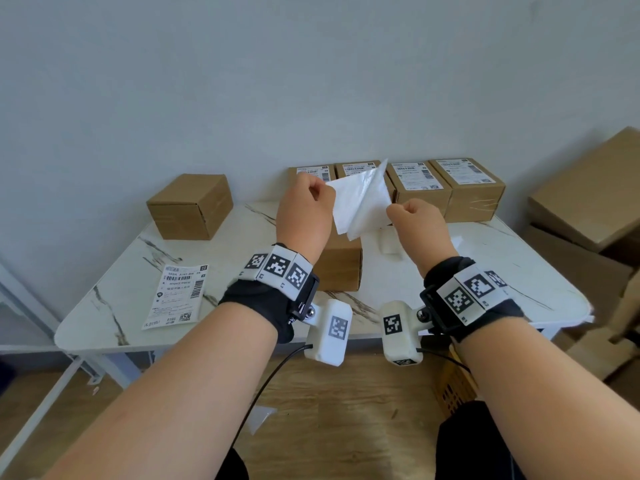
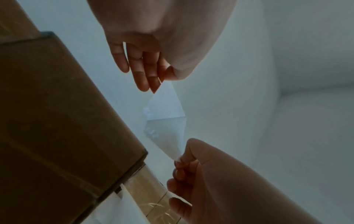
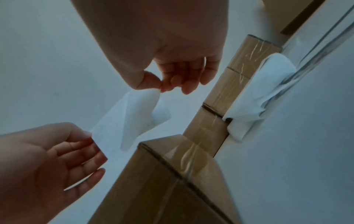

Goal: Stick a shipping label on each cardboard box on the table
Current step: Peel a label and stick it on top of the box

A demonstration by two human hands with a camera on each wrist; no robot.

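Observation:
I hold a white shipping label [image 1: 349, 206] in the air above a plain cardboard box [image 1: 341, 266] in the middle of the table. My left hand [image 1: 323, 190] pinches the matte label sheet at its left corner. My right hand [image 1: 393, 209] pinches the glossy backing [image 1: 375, 181], which has parted from the label. The left wrist view shows the label [image 2: 164, 104] stretched between my left hand [image 2: 162, 77] and my right hand [image 2: 181, 159]. In the right wrist view my right hand [image 3: 159, 89] pinches a corner above the box [image 3: 172, 174]. The printed side faces away from me.
An unlabelled box [image 1: 190, 206] stands at the back left. Several labelled boxes [image 1: 446, 188] line the wall. A printed label [image 1: 178, 296] lies flat at the table's front left. Used backing sheets [image 1: 389, 244] lie right of the middle box. Large cartons [image 1: 588, 202] stand off the table's right side.

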